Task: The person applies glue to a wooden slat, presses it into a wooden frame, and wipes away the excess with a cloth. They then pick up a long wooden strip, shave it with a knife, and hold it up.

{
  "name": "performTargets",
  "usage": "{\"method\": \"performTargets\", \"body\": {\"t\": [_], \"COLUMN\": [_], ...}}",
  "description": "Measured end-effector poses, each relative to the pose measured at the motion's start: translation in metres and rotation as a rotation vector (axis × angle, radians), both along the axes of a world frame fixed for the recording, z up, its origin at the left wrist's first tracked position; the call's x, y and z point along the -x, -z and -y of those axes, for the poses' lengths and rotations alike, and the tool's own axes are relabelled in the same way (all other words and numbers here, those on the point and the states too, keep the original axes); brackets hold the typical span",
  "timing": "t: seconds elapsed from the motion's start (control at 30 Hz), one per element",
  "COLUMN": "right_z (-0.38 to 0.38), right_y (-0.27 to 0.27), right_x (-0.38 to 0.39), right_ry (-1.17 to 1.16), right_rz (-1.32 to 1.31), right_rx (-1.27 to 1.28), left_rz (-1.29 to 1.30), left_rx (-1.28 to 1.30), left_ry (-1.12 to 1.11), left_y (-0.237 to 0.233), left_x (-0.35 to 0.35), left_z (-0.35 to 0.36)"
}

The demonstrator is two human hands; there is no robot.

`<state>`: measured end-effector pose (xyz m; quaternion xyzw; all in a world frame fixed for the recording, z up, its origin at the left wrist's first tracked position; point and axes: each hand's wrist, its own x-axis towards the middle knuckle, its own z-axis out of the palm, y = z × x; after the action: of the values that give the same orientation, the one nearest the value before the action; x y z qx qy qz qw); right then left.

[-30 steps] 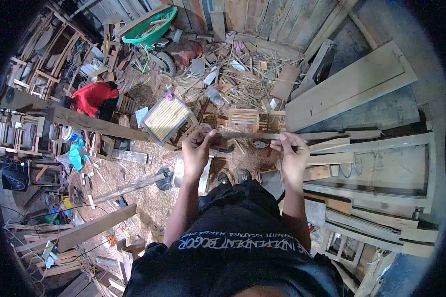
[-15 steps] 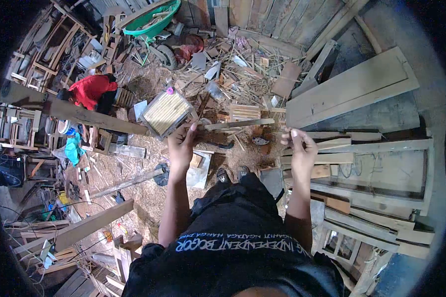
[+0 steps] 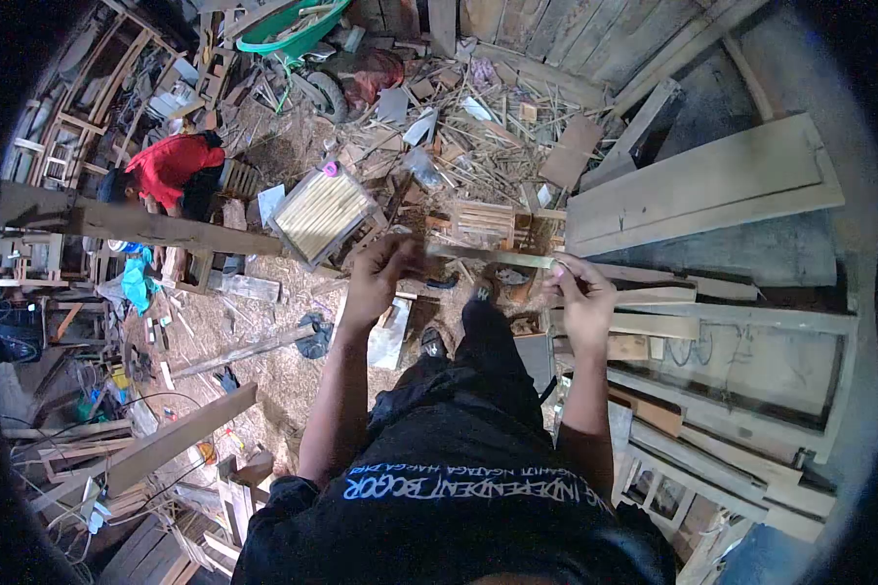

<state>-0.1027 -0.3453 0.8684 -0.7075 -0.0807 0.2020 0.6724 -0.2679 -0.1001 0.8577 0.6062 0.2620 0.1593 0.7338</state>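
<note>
A thin, pale, wood-like strip (image 3: 493, 255) spans the gap between my two hands, roughly level. My left hand (image 3: 379, 278) is closed at its left end, which looks dark and blurred. At the other end, my right hand (image 3: 583, 295) pinches the tip between thumb and fingers. Below and beyond my left hand stands a small table or stool with a slatted top (image 3: 324, 216), a pink roll (image 3: 333, 169) resting on its far edge. My feet are on the littered floor beneath the strip.
A long beam (image 3: 166, 229) crosses the left side, near a co-worker in a red top (image 3: 174, 166). Door panels (image 3: 702, 185) and boards (image 3: 654, 325) lean at right. Offcuts (image 3: 498, 127) cover the far floor, with a green wheelbarrow tray (image 3: 298, 37) behind.
My right hand, earlier apart from the strip, now grips its right end. The strip has shifted slightly right and tilted down that way. One foot has stepped forward.
</note>
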Motion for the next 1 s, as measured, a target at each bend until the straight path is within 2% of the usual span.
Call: {"method": "performTargets", "body": {"t": [0.03, 0.07, 0.1, 0.17, 0.23, 0.3, 0.47, 0.57, 0.63, 0.67, 0.77, 1.0], "right_z": [-0.001, 0.000, 0.001, 0.006, 0.006, 0.015, 0.037, 0.050, 0.046, 0.042, 0.038, 0.033], "right_y": [0.006, 0.016, 0.028, 0.053, 0.056, 0.060, 0.075, 0.095, 0.080, 0.072, 0.066, 0.053], "right_x": [-0.012, -0.028, -0.045, -0.082, -0.114, -0.146, -0.214, -0.249, -0.263, -0.266, -0.282, -0.309], "right_ry": [-0.003, -0.015, -0.025, -0.046, -0.007, 0.007, 0.171, 0.218, 0.206, 0.244, 0.281, 0.278], "right_rz": [-0.006, 0.013, 0.031, 0.015, -0.017, -0.063, 0.003, 0.101, 0.100, 0.009, 0.032, 0.015], "right_rx": [0.000, -0.033, -0.067, -0.107, -0.039, -0.013, 0.068, 0.154, 0.080, 0.092, 0.017, 0.039], "left_rz": [-0.005, 0.005, -0.001, 0.052, -0.008, -0.178, -0.250, -0.228, -0.233, -0.231, -0.246, -0.187], "left_rx": [-0.099, -0.286, -0.289, -0.186, -0.112, 0.052, 0.043, 0.059, 0.067, 0.072, 0.035, 0.002], "left_ry": [0.029, 0.079, 0.080, 0.105, 0.092, -0.011, -0.126, -0.195, -0.237, -0.229, -0.260, -0.287], "left_y": [0.000, 0.042, 0.045, 0.047, 0.060, 0.066, 0.081, 0.073, 0.065, 0.068, 0.058, 0.048], "left_x": [-0.014, -0.021, -0.034, -0.060, -0.087, -0.111, -0.149, -0.161, -0.168, -0.169, -0.177, -0.215], "left_z": [-0.002, -0.016, -0.020, -0.025, -0.034, -0.042, -0.068, -0.071, -0.071, -0.075, -0.075, -0.084]}}
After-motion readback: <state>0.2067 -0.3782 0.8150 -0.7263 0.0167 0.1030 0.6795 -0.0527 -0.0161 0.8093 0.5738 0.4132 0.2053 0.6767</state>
